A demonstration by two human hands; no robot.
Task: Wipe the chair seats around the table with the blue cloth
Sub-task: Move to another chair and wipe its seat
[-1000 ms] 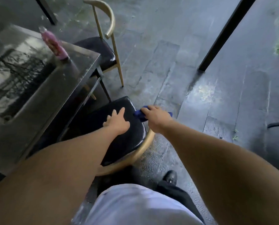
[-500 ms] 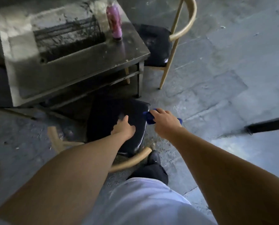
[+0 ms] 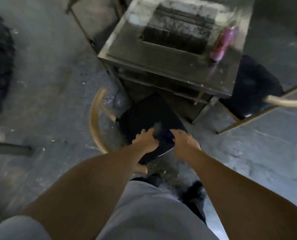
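A chair with a black padded seat (image 3: pixel 149 115) and a curved wooden backrest (image 3: pixel 95 125) stands in front of me, tucked partly under the dark table (image 3: pixel 175 66). My left hand (image 3: pixel 145 141) lies flat on the near part of the seat, fingers spread. My right hand (image 3: pixel 185 144) rests at the seat's right edge, holding the blue cloth (image 3: pixel 169 135), of which only a small strip shows beside the fingers. A second black-seated chair (image 3: pixel 253 89) stands at the table's right side.
A pink bottle (image 3: pixel 222 44) stands on the table's right edge. The table top has a sunken rectangular recess (image 3: pixel 177 33). A dark metal leg (image 3: pixel 82 23) rises at the upper left. Wet grey stone paving (image 3: pixel 49 84) surrounds everything. My dark shoes (image 3: pixel 194 191) are just below the chair.
My view has swung round to the left, so the table now sits above the chair. Both hands stay on the seat; the right hand with the cloth has moved onto the seat's edge.
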